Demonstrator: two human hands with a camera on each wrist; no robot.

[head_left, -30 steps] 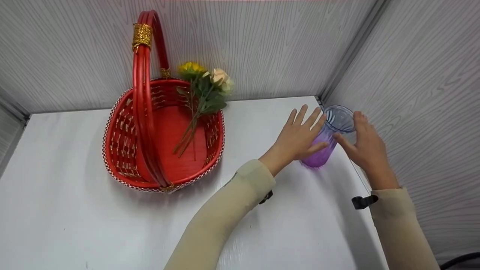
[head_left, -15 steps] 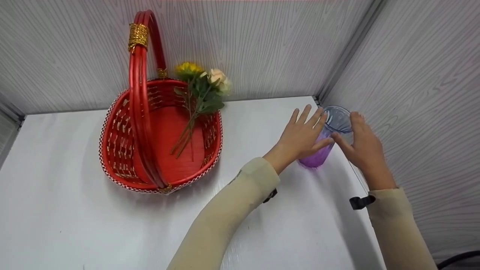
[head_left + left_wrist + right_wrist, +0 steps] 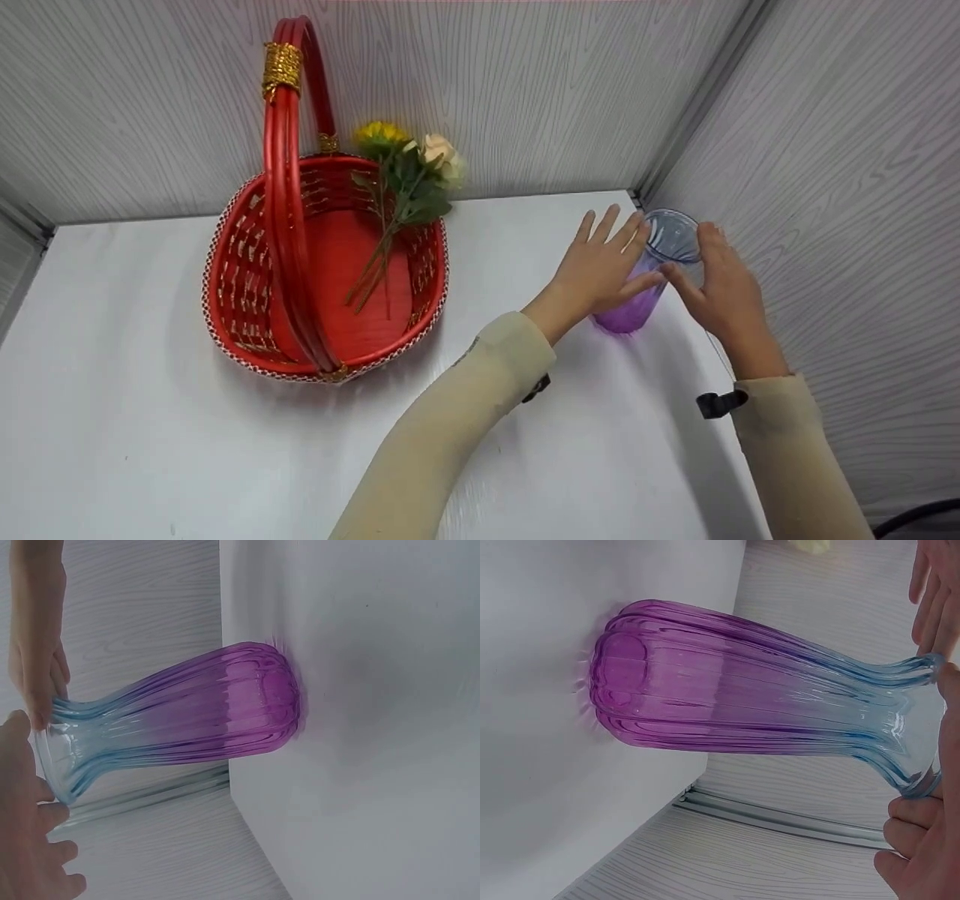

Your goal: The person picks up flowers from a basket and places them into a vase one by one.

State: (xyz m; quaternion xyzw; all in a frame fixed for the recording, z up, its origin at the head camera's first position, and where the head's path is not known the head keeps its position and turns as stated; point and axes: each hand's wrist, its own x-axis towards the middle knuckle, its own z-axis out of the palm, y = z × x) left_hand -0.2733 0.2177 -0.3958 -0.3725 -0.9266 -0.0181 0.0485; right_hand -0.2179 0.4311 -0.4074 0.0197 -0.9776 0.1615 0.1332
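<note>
A fluted glass vase (image 3: 628,311), purple below and clear blue towards its flared rim, stands upright near the table's back right corner. On its left side is my left hand (image 3: 589,277), fingers straight and spread, fingertips at the rim. My right hand (image 3: 731,296) flanks the rim from the right, fingers extended and together, thumb reaching towards the left thumb across the near side. In the left wrist view, a digit of the right hand (image 3: 37,645) touches the rim of the vase (image 3: 172,705). Fingertips of the right hand (image 3: 930,840) show beside the rim in the right wrist view.
A red woven basket (image 3: 341,352) with a tall arched handle stands on the left of the white table (image 3: 262,465). Yellow and cream flowers (image 3: 412,172) lean over its back right rim, stems inside. Grey patterned walls (image 3: 525,97) border the table behind and at right.
The vase and both hands have shifted very slightly left relative to the basket. The hands keep the same pose around the rim. The view has also swayed a little.
</note>
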